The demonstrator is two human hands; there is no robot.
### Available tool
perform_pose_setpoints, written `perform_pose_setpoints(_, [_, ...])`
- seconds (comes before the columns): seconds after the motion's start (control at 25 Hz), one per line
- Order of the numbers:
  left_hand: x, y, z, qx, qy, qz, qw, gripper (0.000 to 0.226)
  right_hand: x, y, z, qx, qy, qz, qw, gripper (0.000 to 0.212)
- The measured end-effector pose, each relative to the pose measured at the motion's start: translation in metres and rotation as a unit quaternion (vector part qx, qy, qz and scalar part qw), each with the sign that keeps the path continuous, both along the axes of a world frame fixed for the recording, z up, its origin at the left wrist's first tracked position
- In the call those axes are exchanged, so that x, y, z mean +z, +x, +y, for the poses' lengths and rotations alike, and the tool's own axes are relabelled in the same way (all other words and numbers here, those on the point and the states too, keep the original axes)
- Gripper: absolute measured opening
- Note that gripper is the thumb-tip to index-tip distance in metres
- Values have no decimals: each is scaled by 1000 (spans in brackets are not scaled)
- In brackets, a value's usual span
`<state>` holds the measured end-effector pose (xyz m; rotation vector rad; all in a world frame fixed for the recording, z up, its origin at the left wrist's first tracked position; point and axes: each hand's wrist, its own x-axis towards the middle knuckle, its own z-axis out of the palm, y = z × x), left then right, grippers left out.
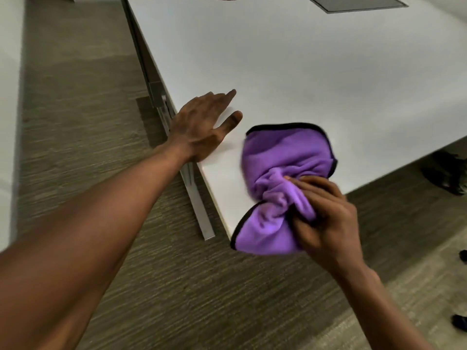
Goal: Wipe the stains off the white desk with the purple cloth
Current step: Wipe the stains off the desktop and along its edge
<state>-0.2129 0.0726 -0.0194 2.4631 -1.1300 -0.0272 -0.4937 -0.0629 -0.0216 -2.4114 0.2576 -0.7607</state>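
The white desk (290,72) fills the upper right, its near corner pointing toward me. My left hand (202,122) rests flat on the desk's left edge, fingers straight and spread. My right hand (326,215) grips the bunched middle of the purple cloth (285,157), which has a black trim. The cloth's upper part lies on the desk near the corner, and its lower part hangs past the corner over the floor. I cannot make out any stains on the desk surface.
A grey cable hatch (356,3) is set into the desk at the far right. A metal desk leg (197,198) runs along the left edge. Brown carpet (88,122) covers the floor. Dark shoes (447,175) show under the desk at right.
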Motion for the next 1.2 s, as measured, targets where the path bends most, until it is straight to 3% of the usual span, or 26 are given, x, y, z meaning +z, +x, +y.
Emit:
perform_pose_setpoints(0.12, [1,-1,-1,7,1,4,1000,79,15,28,13,-30,-41,65,997,44])
perform_pose_setpoints(0.28, [0,3,-3,0,-5,3,1000,86,12,40,65,156,-217,167,949,59])
perform_pose_setpoints(0.4, [0,3,-4,-3,-18,-9,1000,85,17,44,69,201,-266,187,924,44])
perform_pose_setpoints(0.68, [-8,6,-6,10,2,-31,999,94,21,42,69,343,-273,160,885,34])
perform_pose_setpoints(0.92, [-20,16,-10,27,-1,-38,999,92,40,80,56,297,-269,199,894,34])
perform_pose_setpoints(1.08, [-17,17,-8,4,6,-45,999,94,33,60,63,345,-314,176,867,31])
perform_pose_setpoints(1.2, [-12,11,-4,-1,13,-32,999,90,37,60,59,372,-195,160,893,32])
